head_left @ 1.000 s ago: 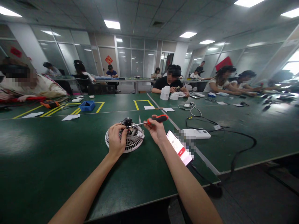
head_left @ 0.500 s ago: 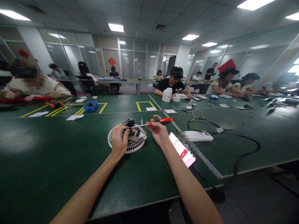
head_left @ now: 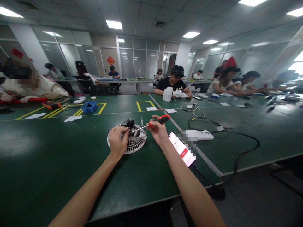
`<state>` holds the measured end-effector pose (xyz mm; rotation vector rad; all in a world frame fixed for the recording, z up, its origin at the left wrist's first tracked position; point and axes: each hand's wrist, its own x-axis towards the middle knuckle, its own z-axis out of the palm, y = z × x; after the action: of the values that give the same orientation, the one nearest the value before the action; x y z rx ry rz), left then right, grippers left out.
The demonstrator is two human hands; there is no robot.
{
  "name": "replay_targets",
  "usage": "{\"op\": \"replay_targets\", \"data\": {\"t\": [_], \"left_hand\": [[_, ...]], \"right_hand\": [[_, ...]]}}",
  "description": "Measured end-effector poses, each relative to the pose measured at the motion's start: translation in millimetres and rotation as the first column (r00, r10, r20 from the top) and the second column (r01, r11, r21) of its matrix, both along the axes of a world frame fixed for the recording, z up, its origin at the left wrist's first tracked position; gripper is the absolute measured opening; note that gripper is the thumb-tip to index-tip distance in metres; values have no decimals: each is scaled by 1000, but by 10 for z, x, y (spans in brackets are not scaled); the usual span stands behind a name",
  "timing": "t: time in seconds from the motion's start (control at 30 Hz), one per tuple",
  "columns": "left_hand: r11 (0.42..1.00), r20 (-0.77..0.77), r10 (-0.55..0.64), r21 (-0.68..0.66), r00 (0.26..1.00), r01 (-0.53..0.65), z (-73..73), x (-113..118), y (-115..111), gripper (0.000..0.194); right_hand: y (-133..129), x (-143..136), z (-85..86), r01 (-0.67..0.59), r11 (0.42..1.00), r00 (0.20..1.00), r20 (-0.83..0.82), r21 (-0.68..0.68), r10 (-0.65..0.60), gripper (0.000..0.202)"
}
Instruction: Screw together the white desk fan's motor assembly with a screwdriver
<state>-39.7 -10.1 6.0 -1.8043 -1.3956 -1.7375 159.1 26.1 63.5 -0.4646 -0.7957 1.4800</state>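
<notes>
A round white fan grille point(head_left: 134, 148) lies on the green table, with a black motor part point(head_left: 129, 123), wires and white connectors on top of it. My left hand point(head_left: 117, 138) rests over its left side, thumb and fingertips closed together by the motor part; what they pinch is too small to make out. In my right hand point(head_left: 159, 131) is a screwdriver with a red and black handle point(head_left: 163, 119). Its metal shaft point(head_left: 140, 128) slants down to the left, the tip close to my left fingertips. Whether the tip touches anything cannot be seen.
Beside my right forearm lies a lit phone point(head_left: 182, 150), near a white power bank-like case point(head_left: 200, 135). Black cables point(head_left: 246, 135) cross the right side. A blue bin point(head_left: 89, 107) and papers point(head_left: 73, 118) lie farther back. A co-worker point(head_left: 174, 81) sits opposite.
The screwdriver has tilted more steeply, its handle higher and its tip lower, by my left fingertips. My left hand keeps its place on the fan grille. The whole view has shifted slightly.
</notes>
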Motion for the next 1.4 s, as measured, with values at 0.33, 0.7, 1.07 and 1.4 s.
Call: {"op": "replay_targets", "data": {"t": [0.33, 0.7, 1.07, 1.4], "left_hand": [[1000, 7, -11, -6, 1000, 11, 2, 2, -9, 17], [999, 4, -23, -23, 1000, 23, 42, 33, -50, 20], [1000, 8, -20, -11, 1000, 20, 46, 42, -48, 21], [1000, -4, -25, -5, 1000, 25, 52, 45, -64, 21]], "right_hand": [[77, 5, -59, 76, 996, 997, -22, -53, -78, 46], [59, -2, -39, 87, 991, 995, -37, -97, -91, 47], [69, 1, -37, 82, 992, 994, -66, -99, -89, 44], [22, -31, 4, 88, 987, 993, -67, -134, -98, 40]]}}
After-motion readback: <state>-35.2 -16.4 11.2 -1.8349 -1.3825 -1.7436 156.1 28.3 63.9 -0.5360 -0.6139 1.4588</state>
